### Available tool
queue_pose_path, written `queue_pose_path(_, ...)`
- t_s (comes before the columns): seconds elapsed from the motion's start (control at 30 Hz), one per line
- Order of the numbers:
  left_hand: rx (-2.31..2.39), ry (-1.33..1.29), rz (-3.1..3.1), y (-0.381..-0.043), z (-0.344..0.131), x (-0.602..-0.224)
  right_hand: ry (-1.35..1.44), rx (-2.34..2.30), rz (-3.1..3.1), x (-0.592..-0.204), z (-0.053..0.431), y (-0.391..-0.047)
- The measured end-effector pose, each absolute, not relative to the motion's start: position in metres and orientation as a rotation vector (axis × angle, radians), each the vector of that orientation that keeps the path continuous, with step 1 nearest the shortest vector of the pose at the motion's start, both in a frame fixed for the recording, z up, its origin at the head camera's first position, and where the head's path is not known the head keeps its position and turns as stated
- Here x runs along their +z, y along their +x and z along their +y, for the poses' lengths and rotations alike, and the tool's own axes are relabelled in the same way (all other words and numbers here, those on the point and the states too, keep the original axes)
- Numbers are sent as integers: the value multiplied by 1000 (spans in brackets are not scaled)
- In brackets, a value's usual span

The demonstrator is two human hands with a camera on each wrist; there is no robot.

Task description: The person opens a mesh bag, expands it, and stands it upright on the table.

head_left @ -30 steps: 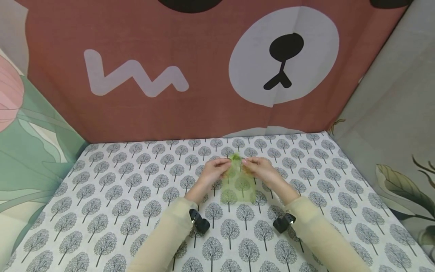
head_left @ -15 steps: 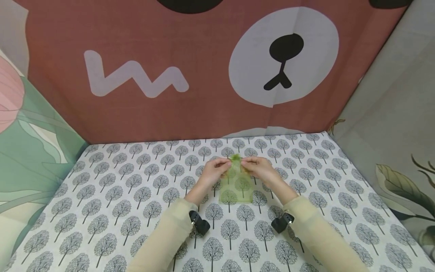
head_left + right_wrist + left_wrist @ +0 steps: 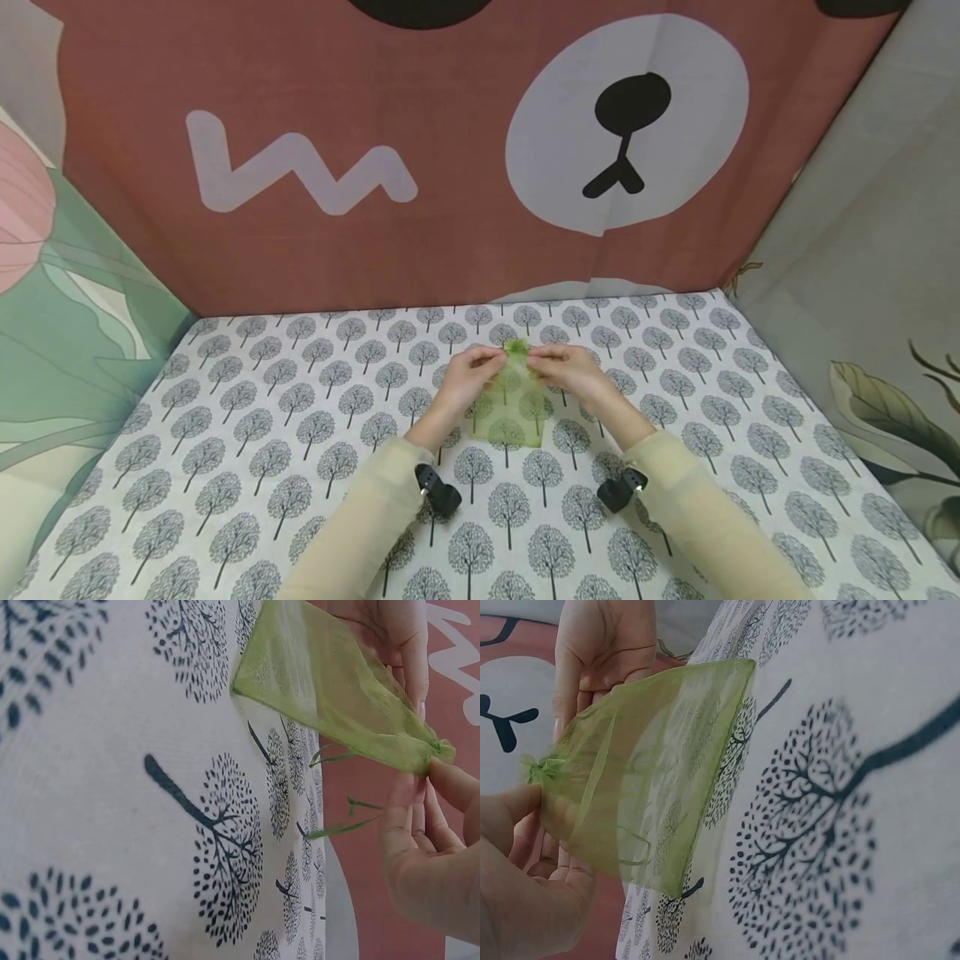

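A sheer green organza drawstring pouch (image 3: pixel 508 421) hangs between the two hands, its neck gathered into a small ruffle at the top. My left hand (image 3: pixel 465 382) pinches one side of the neck between thumb and fingers. On the other side, my right hand (image 3: pixel 573 372) pinches by the same gathered part. In the right wrist view, thin green drawstring ends (image 3: pixel 341 830) dangle beside the right fingers. The pouch body (image 3: pixel 660 772) spreads flat and see-through in the left wrist view, with the tree print showing through it.
A white cloth with a tree print (image 3: pixel 300 467) covers the table. Behind it hangs a reddish-brown curtain (image 3: pixel 450 242) with a bear design. Leaf-patterned cloths stand left (image 3: pixel 90 350) and right (image 3: pixel 847 275). Each wrist wears a small black camera (image 3: pixel 438 492).
The lower part of the pouch has swung to the left, while its gathered neck and both hands have shifted only slightly left. Both hands keep their pinch.
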State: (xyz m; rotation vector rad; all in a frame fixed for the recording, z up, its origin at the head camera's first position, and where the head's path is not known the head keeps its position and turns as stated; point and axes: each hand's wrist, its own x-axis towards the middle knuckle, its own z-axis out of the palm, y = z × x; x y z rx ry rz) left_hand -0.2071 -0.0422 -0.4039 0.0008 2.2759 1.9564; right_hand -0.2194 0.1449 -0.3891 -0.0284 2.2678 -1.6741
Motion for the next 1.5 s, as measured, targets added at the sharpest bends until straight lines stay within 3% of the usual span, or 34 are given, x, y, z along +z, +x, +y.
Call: queue_pose_path(1.5,1931,-77,2249,-207,-49,-404,-73,-1561,2368,-390,138,-222)
